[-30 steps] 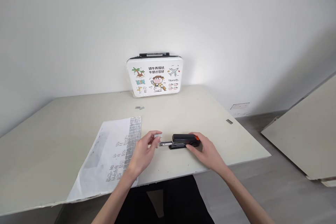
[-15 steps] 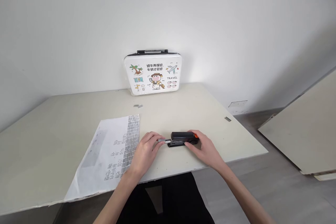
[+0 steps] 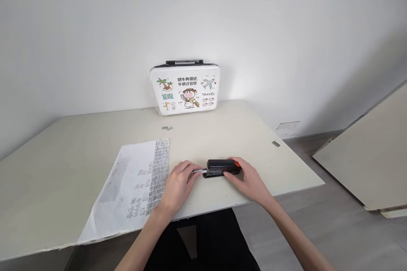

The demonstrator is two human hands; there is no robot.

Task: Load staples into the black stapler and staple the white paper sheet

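A black stapler (image 3: 219, 165) with an orange part at its right end lies on the table, its left end toward my left hand. My right hand (image 3: 249, 181) is closed around the stapler's right end, thumb along the near side. Between the thumb and fingers of my left hand (image 3: 180, 181) is a small grey metal staple strip (image 3: 199, 171), right at the stapler's left end. My fingertips partly cover the strip. The printed sheets of paper (image 3: 127, 178) lie to the left, next to my left wrist.
Loose staple strips (image 3: 167, 128) lie farther back on the table (image 3: 63, 169), and another staple strip (image 3: 276, 144) rests near the right edge. A white cartoon-printed case (image 3: 186, 89) with a black handle stands against the wall. A pale panel (image 3: 369, 156) is on the far right.
My left hand has shifted slightly right, bringing the staple strip closer to the stapler's left end. My right hand and the stapler stay in place.
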